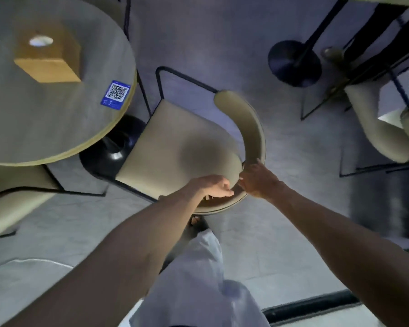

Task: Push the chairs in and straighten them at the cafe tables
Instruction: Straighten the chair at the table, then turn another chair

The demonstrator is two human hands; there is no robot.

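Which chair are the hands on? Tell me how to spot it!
Find the big round table with the blue sticker. Right beside its edge stands a cream chair. Only this one has the left hand and right hand gripping its curved backrest.

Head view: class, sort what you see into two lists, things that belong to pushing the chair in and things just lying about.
Job: chair, gripped at its backrest by left hand and right hand; round table.
Lying about: wooden box, QR sticker.
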